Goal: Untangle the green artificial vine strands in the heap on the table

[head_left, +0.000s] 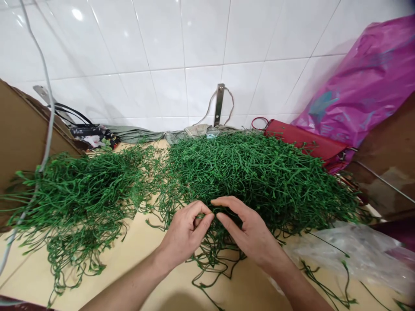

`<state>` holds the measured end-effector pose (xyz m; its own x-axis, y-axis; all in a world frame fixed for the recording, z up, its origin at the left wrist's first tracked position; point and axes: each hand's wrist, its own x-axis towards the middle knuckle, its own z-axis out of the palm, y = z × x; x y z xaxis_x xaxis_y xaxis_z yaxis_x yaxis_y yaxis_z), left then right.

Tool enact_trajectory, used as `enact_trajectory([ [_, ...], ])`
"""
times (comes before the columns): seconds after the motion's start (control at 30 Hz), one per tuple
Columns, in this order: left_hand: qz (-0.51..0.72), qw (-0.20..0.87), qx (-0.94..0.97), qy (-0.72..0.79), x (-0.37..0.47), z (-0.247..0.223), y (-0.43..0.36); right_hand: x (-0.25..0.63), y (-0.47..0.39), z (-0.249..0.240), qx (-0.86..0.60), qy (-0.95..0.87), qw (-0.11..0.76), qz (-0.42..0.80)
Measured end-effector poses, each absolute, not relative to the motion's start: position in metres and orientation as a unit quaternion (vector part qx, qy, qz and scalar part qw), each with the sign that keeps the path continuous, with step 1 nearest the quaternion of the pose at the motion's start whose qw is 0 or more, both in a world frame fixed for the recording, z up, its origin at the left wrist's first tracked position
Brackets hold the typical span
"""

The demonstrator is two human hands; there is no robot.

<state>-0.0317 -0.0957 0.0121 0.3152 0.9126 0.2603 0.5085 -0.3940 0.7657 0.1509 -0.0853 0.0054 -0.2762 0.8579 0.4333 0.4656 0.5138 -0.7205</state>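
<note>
My left hand is closed in a pinch, thumb and forefinger meeting at the front edge of a large heap of thin green artificial stems. Whatever sits between those fingertips is too small to make out. Close beside it, my right hand has its thumb and fingers apart, with nothing visible between them. Loose stems hang and curl on the tabletop below both hands. A second, smaller pile of green stems with lighter tips spreads to the left.
Cardboard boxes stand at the left and right sides. A red bag and a purple plastic bag lean at the back right. Clear plastic lies at the right. A white cable hangs at the left before the tiled wall.
</note>
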Motion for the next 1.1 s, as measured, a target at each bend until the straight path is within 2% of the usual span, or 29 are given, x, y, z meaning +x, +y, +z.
enact_trajectory([
  [0.3, 0.321, 0.275, 0.784, 0.454, -0.033, 0.009, -0.095, 0.147, -0.089, 0.002, -0.478, -0.732, 0.416, 0.249],
  [0.53, 0.343, 0.272, 0.791, 0.427, -0.030, 0.010, -0.099, 0.141, -0.086, 0.002, -0.524, -0.692, 0.401, 0.292],
  [0.7, 0.384, 0.281, 0.804, 0.358, -0.032, 0.020, -0.111, 0.159, -0.072, 0.004, -0.547, -0.640, 0.432, 0.324],
  [0.83, 0.403, 0.329, 0.726, 0.451, -0.036, 0.021, -0.103, 0.158, -0.076, 0.010, -0.532, -0.650, 0.431, 0.330],
  [0.93, 0.412, 0.399, 0.655, 0.491, -0.040, 0.016, -0.095, 0.158, -0.084, 0.025, -0.528, -0.660, 0.449, 0.290],
  [1.1, 0.451, 0.499, 0.560, 0.485, -0.040, 0.011, -0.093, 0.183, -0.084, 0.061, -0.566, -0.618, 0.536, 0.100],
])
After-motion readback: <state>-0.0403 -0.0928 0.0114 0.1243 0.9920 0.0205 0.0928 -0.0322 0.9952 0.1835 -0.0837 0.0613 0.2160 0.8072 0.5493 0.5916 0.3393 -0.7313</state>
